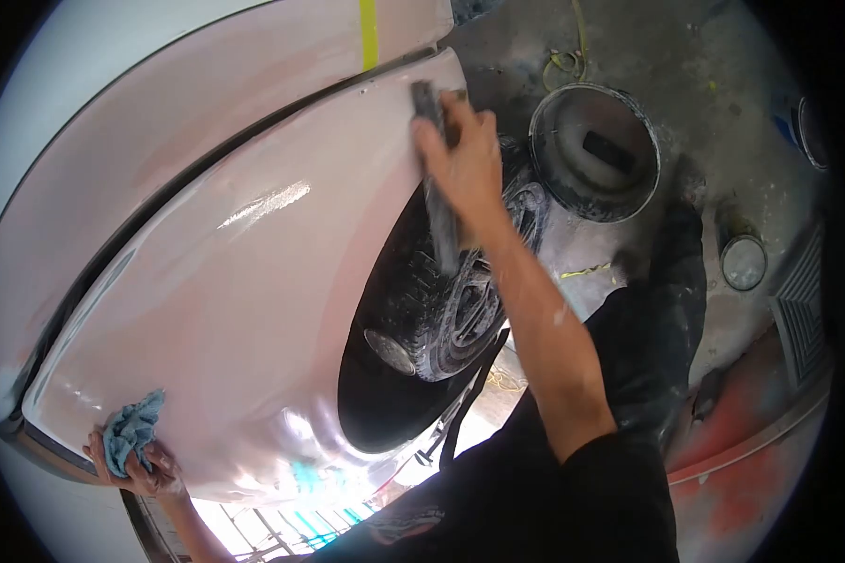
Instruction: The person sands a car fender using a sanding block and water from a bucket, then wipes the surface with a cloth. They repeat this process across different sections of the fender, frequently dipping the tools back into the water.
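My right hand (465, 164) grips a long dark sanding block (443, 230), slightly blurred. It lies against the edge of a wet, pinkish-white car body panel (244, 291), beside the dark wheel opening. My left hand (145, 474) is at the panel's lower left corner, with its fingers curled round a crumpled blue cloth (131, 430). Light glints off the panel's wet surface. The underside of the sanding block is hidden.
A dusty wheel (479, 310) sits below the panel's edge. On the floor stand a round bucket (545, 155) with a dark rectangular piece in it, and a small can (744, 263). Yellow tape (369, 33) crosses the adjoining panel. My leg (671, 263) extends near the bucket.
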Tool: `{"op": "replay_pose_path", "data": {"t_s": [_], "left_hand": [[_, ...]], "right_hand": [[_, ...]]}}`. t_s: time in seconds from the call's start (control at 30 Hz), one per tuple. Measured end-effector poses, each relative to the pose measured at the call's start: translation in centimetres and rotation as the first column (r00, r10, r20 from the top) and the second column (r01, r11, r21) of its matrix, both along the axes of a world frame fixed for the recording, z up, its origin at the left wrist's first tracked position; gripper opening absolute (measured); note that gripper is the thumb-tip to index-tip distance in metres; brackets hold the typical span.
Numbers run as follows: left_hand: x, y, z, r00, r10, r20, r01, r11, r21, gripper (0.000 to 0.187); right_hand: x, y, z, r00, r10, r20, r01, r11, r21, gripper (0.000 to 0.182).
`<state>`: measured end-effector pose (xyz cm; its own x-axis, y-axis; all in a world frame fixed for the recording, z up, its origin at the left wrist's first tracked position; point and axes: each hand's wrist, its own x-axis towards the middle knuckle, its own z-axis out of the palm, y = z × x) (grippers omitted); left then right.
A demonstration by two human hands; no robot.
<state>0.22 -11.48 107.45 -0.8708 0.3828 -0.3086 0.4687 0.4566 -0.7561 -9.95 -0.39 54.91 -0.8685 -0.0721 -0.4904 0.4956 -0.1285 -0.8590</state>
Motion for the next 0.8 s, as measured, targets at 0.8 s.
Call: {"op": "replay_pose_path", "data": {"t_s": [0.8], "left_hand": [[0.5, -0.6, 0.6, 1.000, 0.008, 0.024, -0.009, 0.998, 0.054, 0.019]], "right_hand": [[4.7, 0.6, 4.1, 0.965, 0.163, -0.203, -0.145, 0.984, 0.101, 0.059]]}}
